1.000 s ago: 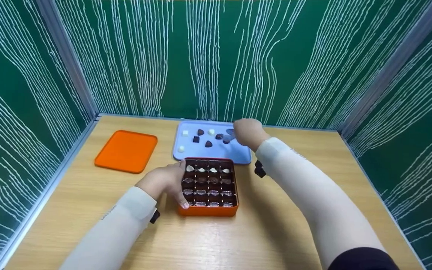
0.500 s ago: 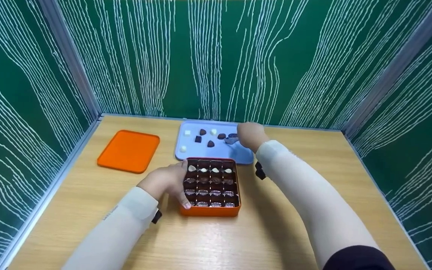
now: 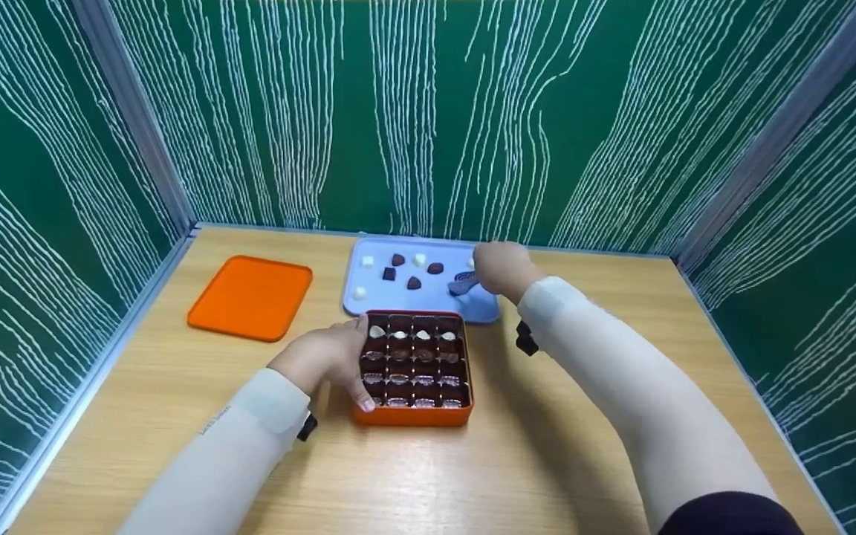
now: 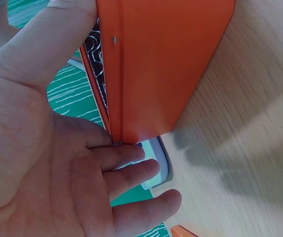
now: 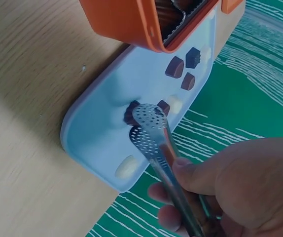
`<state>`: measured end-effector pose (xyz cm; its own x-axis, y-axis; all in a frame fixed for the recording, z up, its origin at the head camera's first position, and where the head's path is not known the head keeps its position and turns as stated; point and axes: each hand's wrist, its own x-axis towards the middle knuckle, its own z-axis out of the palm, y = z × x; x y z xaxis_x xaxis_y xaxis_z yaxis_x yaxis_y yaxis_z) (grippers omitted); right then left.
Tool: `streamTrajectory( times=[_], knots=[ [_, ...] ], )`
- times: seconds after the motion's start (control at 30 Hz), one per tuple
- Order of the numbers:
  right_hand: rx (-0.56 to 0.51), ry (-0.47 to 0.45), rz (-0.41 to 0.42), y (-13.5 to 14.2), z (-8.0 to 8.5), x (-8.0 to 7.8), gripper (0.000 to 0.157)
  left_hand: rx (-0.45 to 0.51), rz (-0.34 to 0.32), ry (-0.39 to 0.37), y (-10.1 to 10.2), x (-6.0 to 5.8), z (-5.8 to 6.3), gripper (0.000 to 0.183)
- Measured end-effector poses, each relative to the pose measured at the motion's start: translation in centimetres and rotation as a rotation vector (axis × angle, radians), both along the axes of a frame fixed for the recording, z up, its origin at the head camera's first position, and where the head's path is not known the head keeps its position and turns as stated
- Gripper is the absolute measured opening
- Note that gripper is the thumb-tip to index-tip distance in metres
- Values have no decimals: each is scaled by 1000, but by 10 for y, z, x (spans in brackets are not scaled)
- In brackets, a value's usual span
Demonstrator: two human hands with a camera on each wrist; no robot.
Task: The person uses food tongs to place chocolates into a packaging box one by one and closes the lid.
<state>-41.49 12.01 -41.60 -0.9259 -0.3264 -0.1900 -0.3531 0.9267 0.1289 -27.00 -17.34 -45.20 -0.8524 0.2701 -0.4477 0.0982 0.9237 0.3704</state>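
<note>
My right hand (image 3: 504,269) holds metal tongs (image 5: 168,173) with perforated tips over the light blue tray (image 3: 439,301). In the right wrist view the tips stand apart at a dark chocolate (image 5: 130,113); whether they grip it I cannot tell. My left hand (image 3: 328,358) holds the left side of an orange box (image 3: 412,417), thumb at its front corner and fingertips toward the back corner. Inside is a dark compartment insert, with pale chocolates (image 3: 423,335) in the back row and dark ones (image 3: 424,356) in the row before it. The front rows look unfilled.
Several white and dark chocolates (image 3: 414,283) lie scattered on the tray, which stands just behind the box. An orange lid (image 3: 251,299) lies to the left on the wooden table (image 3: 547,446). Green panels with white lines (image 3: 406,111) enclose the back and sides.
My right hand has moved slightly right and down with the tongs, uncovering a pale chocolate near the tray's back right. My left hand and the box stay in place.
</note>
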Motion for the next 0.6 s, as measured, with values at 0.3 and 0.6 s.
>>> streamTrajectory(
  times=[0.3,0.6],
  knots=[
    [11,8,10,2,0,3,23,14,7,-8,0,-1,-1,168],
    [-11,33,33,2,13,9,19,15,3,-11,-3,-2,-3,172]
  ],
)
